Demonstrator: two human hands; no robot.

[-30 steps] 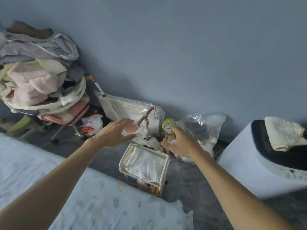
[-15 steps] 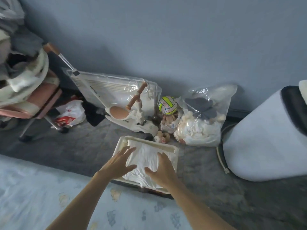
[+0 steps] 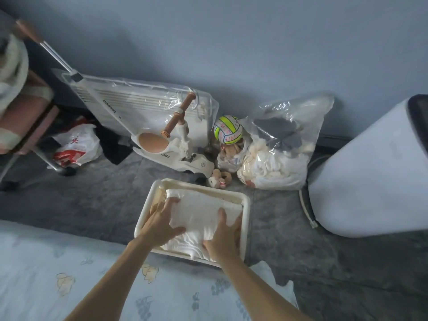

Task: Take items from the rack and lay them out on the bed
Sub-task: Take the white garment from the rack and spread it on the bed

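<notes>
A cream rack (image 3: pixel 246 224) with a tray-like top shelf stands on the floor against the bed (image 3: pixel 69 279). A folded white cloth (image 3: pixel 201 212) lies in that top shelf. My left hand (image 3: pixel 162 222) grips the cloth's left edge, fingers curled over it. On the cloth's near right part sits my right hand (image 3: pixel 223 237), fingers tucked into the folds. The rack's lower shelves are hidden under the tray.
Behind the rack stand a toy ride-on scooter (image 3: pixel 176 149), a wrapped white heater (image 3: pixel 143 105), a small ball (image 3: pixel 228 129) and a clear bag of clothes (image 3: pixel 278 154). A white appliance (image 3: pixel 370 177) is at right. A chair piled with laundry (image 3: pixel 20 93) is at left.
Both hands came down from the toys by the wall onto the cloth in the rack and closed on its edges. The view tilted down and closer.
</notes>
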